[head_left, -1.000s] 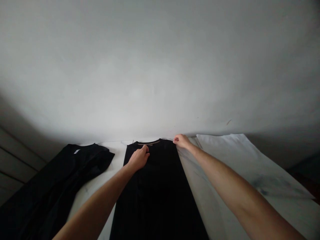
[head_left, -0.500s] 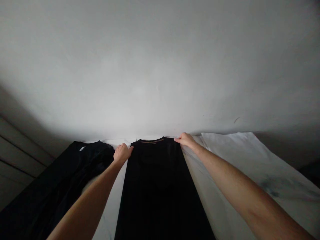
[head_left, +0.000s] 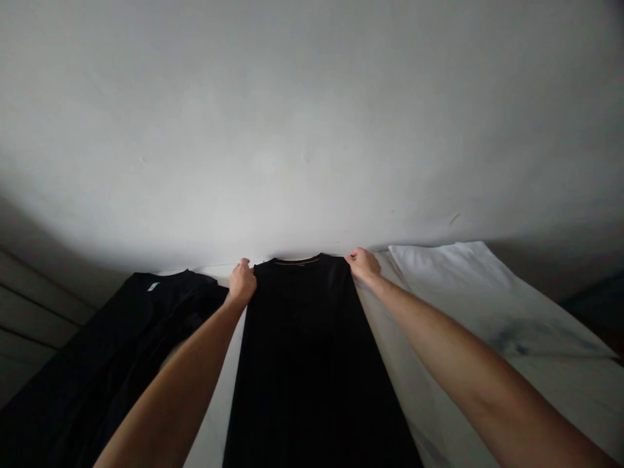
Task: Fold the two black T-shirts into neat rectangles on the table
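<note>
A black shirt (head_left: 312, 351), folded into a long narrow strip, lies on a white surface (head_left: 219, 416) with its collar at the far end by the wall. My left hand (head_left: 242, 283) is closed on the shirt's far left corner. My right hand (head_left: 363, 264) is closed on the far right corner. Both arms stretch forward along the shirt's two long edges.
Another black garment (head_left: 97, 364) lies crumpled at the left. A white garment (head_left: 478, 299) with a dark smudge is spread out at the right. A plain grey-white wall (head_left: 312, 130) rises right behind the surface. Panelling (head_left: 29, 305) shows at the far left.
My left hand has moved from the collar's middle out to the shirt's far left corner and closed on it. My right hand has stayed on the right corner.
</note>
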Demonstrator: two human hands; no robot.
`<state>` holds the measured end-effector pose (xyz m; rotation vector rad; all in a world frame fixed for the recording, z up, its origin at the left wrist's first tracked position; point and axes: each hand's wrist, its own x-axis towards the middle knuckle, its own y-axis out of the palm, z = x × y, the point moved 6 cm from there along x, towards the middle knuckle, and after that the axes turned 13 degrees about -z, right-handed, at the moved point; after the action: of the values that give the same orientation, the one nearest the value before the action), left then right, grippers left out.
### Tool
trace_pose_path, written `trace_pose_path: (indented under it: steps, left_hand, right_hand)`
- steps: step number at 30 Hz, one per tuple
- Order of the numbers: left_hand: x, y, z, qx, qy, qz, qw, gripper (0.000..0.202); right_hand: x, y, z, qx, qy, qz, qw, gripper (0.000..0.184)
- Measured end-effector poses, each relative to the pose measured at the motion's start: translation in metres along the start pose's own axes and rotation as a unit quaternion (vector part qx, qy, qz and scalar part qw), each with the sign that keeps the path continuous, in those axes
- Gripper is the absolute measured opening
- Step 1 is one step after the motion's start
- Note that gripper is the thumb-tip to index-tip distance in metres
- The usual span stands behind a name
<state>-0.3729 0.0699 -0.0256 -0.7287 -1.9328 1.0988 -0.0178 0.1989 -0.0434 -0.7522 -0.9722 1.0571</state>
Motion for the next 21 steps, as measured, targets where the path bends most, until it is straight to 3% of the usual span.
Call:
trace_pose_path:
  steps: [3,6,9,12,16,19,21]
  left_hand:
    - [-0.023,-0.022,-0.009,-0.015,0.046,-0.040,0.998,0.042]
    - [-0.076,-0.045,-0.034,-0.057,0.192,-0.030,0.979,0.042]
    - [-0.147,-0.059,-0.052,-0.089,0.327,0.026,0.940,0.048]
    - [-0.199,-0.059,-0.054,-0.081,0.391,0.089,0.912,0.055]
    - [-0.220,-0.048,-0.045,-0.050,0.396,0.157,0.904,0.053]
    - [-0.220,-0.054,-0.042,-0.046,0.373,0.141,0.916,0.054]
    - [-0.224,-0.062,-0.040,-0.045,0.354,0.115,0.927,0.058]
  right_hand:
    - [-0.007,-0.011,0.003,0.015,-0.015,-0.001,1.000,0.035]
    - [-0.033,-0.028,0.002,0.035,-0.090,0.014,0.995,0.038]
    - [-0.090,-0.052,-0.008,0.059,-0.201,0.017,0.978,0.033]
    - [-0.158,-0.076,-0.023,0.080,-0.281,0.012,0.956,0.031]
    - [-0.208,-0.095,-0.047,0.063,-0.250,0.065,0.964,0.018]
    - [-0.210,-0.103,-0.053,0.037,-0.194,0.090,0.976,0.012]
    - [-0.207,-0.106,-0.053,0.009,-0.157,0.089,0.983,0.021]
